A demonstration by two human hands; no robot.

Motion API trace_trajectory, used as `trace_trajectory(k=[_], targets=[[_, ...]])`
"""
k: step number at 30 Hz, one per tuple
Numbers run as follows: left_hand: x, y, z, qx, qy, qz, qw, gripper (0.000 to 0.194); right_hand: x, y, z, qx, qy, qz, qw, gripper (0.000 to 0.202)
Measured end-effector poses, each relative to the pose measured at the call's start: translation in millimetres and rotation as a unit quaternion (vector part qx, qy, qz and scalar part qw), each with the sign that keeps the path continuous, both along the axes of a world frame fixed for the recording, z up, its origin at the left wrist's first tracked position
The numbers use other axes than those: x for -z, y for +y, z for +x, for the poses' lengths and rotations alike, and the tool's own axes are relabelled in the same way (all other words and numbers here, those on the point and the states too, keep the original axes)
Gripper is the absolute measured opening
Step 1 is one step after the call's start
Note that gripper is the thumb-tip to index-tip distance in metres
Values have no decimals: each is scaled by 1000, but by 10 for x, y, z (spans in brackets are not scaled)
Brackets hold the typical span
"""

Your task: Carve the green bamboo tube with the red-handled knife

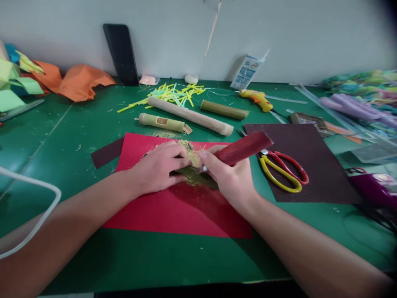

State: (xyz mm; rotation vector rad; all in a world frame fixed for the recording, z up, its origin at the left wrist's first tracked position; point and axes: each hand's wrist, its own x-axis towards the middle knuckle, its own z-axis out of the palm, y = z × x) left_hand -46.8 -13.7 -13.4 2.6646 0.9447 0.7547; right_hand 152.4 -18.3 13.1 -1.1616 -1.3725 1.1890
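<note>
My right hand (234, 178) is closed around a carving tool with a thick red handle (245, 148). A short bit of its metal end shows by my thumb, against a green piece of bamboo (203, 179). My left hand (164, 167) grips the left part of that bamboo, its fingers bent over it and partly hiding it. Pale shavings (194, 156) are heaped around my fingertips. Beneath both hands lies a sheet of red paper (186, 215).
Scissors with red and yellow handles (281, 171) rest on dark brown paper (322, 165). Behind the red paper are a notched bamboo tube (163, 122), a pale stick (190, 116) and green bamboo (225, 109). A yellow glue gun (257, 99) lies further back.
</note>
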Motion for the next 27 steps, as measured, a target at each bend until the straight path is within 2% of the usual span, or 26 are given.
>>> trace_trajectory(k=[3, 13, 20, 23, 27], targets=[[3, 11, 4, 5, 1, -1, 1000, 13, -29, -16, 2, -32, -19, -12, 999, 32], [8, -8, 13, -11, 17, 10, 1000, 14, -47, -38, -8, -57, -63, 18, 996, 29], [-15, -16, 10, -6, 9, -13, 1000, 13, 1, -3, 17, 28, -23, 43, 998, 22], [-14, -13, 12, -3, 2, -15, 1000, 14, -6, -2, 26, 1, -6, -3, 1000, 28], [-5, -3, 14, -2, 3, -4, 1000, 13, -56, -35, 14, -31, -45, -12, 998, 34]])
